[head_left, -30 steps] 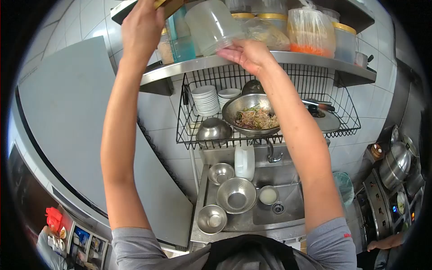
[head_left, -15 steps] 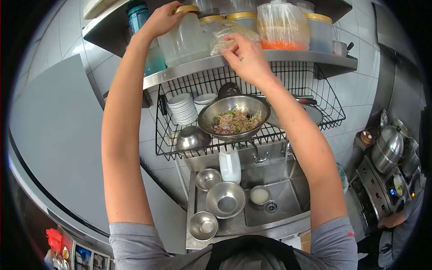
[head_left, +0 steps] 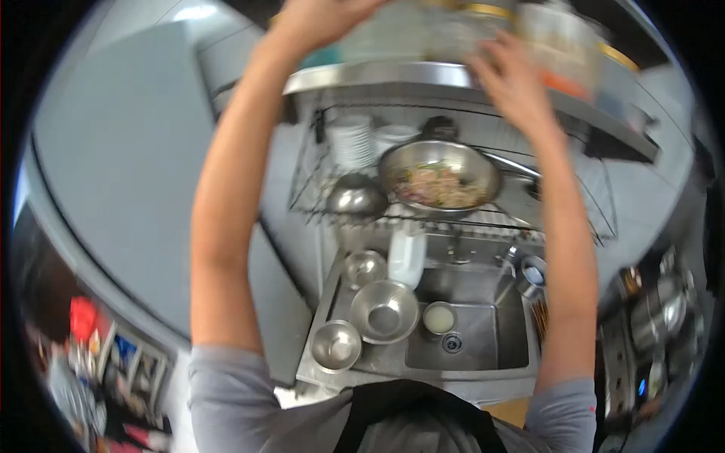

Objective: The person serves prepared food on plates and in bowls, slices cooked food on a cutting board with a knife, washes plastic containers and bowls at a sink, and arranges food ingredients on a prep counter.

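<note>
My left hand [head_left: 321,23] is raised at the top edge, over a large clear container [head_left: 385,38] that stands on the metal shelf [head_left: 408,73]. Its fingertips are partly cut off and blurred, so its grip is unclear. My right hand [head_left: 517,87] is in front of the shelf's edge, fingers apart and nothing held, near a gold-lidded jar [head_left: 483,19] and a plastic bag with orange contents [head_left: 563,57]. Below, a steel bowl [head_left: 400,185] of shredded food sits on the wire rack [head_left: 306,189], beside stacked white dishes [head_left: 351,143] and an overturned metal bowl [head_left: 356,196].
Three metal bowls, one of them the middle bowl [head_left: 385,311], and a white jug [head_left: 406,257] stand left of the sink [head_left: 483,336]. A small bowl of cloudy liquid [head_left: 439,318] is in the sink. The grey door [head_left: 128,166] is at left; cooking pots [head_left: 664,313] are at right.
The clear container, tilted between my hands a second ago, now stands upright on the shelf. My right hand has moved rightward away from it. The whole view has shifted, showing the shelf higher.
</note>
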Tool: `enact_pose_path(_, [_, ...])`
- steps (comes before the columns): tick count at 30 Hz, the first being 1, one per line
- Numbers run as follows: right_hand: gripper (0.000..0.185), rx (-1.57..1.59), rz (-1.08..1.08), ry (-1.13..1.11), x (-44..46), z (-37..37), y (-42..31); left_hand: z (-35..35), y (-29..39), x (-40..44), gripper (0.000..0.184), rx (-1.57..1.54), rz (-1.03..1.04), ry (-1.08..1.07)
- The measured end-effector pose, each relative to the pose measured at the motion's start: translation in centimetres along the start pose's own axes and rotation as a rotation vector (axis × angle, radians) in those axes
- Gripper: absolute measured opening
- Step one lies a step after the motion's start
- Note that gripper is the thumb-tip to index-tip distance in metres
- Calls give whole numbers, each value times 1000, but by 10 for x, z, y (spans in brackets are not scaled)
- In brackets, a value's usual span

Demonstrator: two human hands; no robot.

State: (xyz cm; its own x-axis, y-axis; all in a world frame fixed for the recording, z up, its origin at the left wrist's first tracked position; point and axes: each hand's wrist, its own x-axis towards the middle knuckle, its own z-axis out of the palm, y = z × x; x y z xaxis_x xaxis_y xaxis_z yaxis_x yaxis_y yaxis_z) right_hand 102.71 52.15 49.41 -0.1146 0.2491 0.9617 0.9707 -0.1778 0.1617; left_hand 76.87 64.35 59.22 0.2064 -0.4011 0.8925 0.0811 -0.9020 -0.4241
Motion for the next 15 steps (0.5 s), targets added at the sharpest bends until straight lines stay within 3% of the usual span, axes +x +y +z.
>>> enact_pose_path(1, [47,-74,-111,73,-10,-1,5,-10,10,-15,46,46,70,69])
enact_pose_path(2, [47,50,-84,54,-19,-19,-13,-19,15,-32,43,-28,143,145])
enact_pose_path(3, [47,162,-50,24,-35,-43,-31,-24,25,-54,41,-163,126,177])
enact_pose_path(5, [41,472,130,-172,-83,-86,-46,-66,89,-116,37,-1,26,93])
enact_pose_path(7, [32,1147,374,-403,-162,-119,-53,-73,134,-182,23,-246,-45,53])
enact_pose_path(8, [27,1359,397,-534,-211,-130,-48,-75,161,-218,25,-371,-135,15])
enact_pose_path(10, [23,1855,653,-907,-318,-132,-36,-81,223,-300,34,-472,-494,-174])
enact_pose_path(11, [20,1858,957,-1123,-370,-125,-34,-80,253,-332,33,-362,-670,-328])
enact_pose_path(12, [20,1608,1341,-1210,-428,-110,-42,-82,290,-369,35,-208,-919,-474])
enact_pose_path(14, [21,1158,1112,-1117,-569,-80,-30,-83,357,-436,43,-228,-1508,-588])
enact_pose_path(15, [25,1482,1406,-892,-605,-86,-8,-90,384,-464,43,-202,-1596,-678])
